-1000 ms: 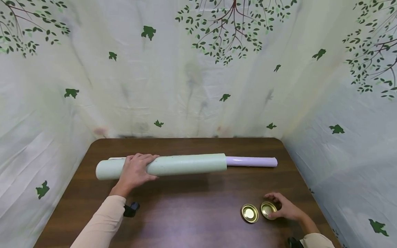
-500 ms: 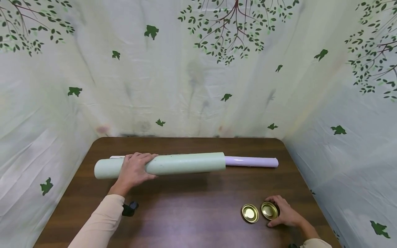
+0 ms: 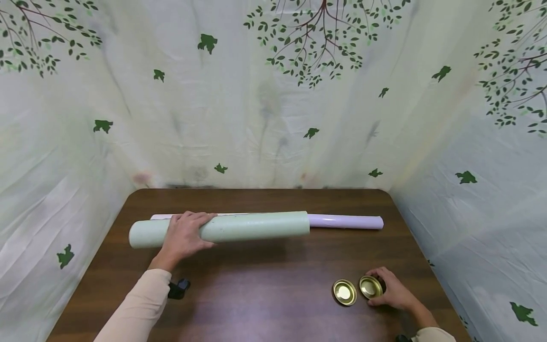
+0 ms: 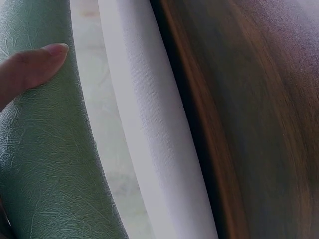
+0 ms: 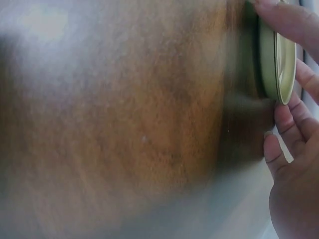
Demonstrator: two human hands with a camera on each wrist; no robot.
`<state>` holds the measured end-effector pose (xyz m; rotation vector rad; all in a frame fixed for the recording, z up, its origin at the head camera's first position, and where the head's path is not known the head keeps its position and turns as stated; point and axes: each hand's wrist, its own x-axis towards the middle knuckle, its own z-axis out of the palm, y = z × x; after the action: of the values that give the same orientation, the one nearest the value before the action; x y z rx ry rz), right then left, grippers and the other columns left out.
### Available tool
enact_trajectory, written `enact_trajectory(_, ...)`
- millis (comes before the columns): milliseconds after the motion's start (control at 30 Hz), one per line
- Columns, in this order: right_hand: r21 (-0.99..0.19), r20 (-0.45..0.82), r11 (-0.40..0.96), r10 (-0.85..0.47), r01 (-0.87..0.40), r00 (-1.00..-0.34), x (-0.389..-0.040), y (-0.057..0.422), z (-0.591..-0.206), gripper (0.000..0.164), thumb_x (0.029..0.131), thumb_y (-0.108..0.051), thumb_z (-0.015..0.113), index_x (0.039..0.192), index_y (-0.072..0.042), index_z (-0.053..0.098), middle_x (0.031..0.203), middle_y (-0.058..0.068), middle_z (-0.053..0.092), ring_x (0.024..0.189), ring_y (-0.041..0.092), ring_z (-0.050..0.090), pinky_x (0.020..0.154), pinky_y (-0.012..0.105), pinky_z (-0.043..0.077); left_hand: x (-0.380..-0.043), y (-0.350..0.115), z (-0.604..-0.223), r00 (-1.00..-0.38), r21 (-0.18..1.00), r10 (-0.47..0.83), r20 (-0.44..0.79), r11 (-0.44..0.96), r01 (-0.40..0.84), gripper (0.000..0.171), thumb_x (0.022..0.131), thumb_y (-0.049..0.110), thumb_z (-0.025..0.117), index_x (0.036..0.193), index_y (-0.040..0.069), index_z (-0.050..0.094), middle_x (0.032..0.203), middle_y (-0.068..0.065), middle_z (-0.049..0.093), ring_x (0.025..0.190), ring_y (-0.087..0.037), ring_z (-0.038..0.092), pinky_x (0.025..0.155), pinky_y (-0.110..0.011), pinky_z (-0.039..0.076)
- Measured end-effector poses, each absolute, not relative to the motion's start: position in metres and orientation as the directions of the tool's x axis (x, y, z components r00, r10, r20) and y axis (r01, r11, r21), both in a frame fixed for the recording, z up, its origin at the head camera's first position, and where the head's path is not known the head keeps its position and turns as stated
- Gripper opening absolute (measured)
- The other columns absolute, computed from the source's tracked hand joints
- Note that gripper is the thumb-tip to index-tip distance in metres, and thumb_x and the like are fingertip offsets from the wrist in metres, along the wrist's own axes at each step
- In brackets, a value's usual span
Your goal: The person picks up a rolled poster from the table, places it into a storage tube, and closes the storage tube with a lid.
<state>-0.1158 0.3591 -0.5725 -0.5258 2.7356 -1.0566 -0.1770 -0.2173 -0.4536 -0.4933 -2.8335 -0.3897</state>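
Observation:
My left hand grips a pale green roll with an embossed surface, holding it level above the table. In the left wrist view, the thumb presses on the green roll, and a gap separates it from the pale lilac roll behind. That lilac roll shows past the green one's right end in the head view. At the right, my right hand holds a round gold metal lid by its rim between thumb and fingers. A second gold lid lies just left of it.
The brown wooden table has its far edge against a pale cloth backdrop printed with leaves and branches. Cloth also hangs along the left and right sides of the table.
My right thumb moved away from the gold lid's near edge, then came back to it. The left hand and the green roll have stayed nearly still.

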Motion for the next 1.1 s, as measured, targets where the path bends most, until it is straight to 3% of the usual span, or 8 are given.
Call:
enact_trajectory(267,-0.660,-0.008,0.711,-0.329,-0.243,-0.944,-0.115,0.356,-0.574,0.067,0.060,-0.028,0.091,0.115,-0.003,0.063,0.101,0.003,0.055,0.089,0.012,0.050,0.075,0.028,0.043,-0.178,-0.215,-0.456,-0.908,0.222,0.309,0.283,0.900,0.375,0.078,0.058,0.040,0.090,0.127,0.013,0.064,0.119,-0.011,0.066,0.104,-0.033,0.056,0.087,-0.055,0.035)
enact_trajectory(533,-0.641,-0.086,0.758,-0.224,-0.118,-0.971,-0.126,0.348,-0.571,0.070,0.058,-0.028,0.092,0.118,-0.003,0.065,0.099,0.004,0.055,0.089,0.016,0.050,0.076,0.033,0.043,-0.180,-0.213,-0.458,-0.907,0.230,0.305,0.290,0.898,0.375,0.078,0.058,0.038,0.090,0.126,0.013,0.064,0.119,-0.012,0.066,0.104,-0.034,0.056,0.088,-0.055,0.035)
enact_trajectory(833,-0.678,-0.050,0.723,-0.226,-0.133,-0.973,-0.140,0.341,-0.570,0.069,0.061,-0.022,0.091,0.120,0.000,0.063,0.095,0.005,0.056,0.085,0.017,0.051,0.073,0.031,0.044,-0.178,-0.215,-0.458,-0.909,0.211,0.306,0.282,0.905,0.370,0.079,0.058,0.040,0.090,0.127,0.013,0.064,0.119,-0.012,0.066,0.105,-0.034,0.056,0.087,-0.055,0.035)
enact_trajectory(1100,-0.668,-0.027,0.729,-0.222,-0.148,-0.975,-0.158,0.338,-0.558,0.067,0.065,-0.022,0.089,0.122,0.000,0.061,0.102,0.008,0.059,0.092,0.022,0.054,0.079,0.041,0.046,-0.178,-0.215,-0.456,-0.908,0.217,0.304,0.287,0.903,0.371,0.079,0.058,0.040,0.090,0.127,0.012,0.064,0.119,-0.011,0.066,0.105,-0.034,0.056,0.088,-0.055,0.035)
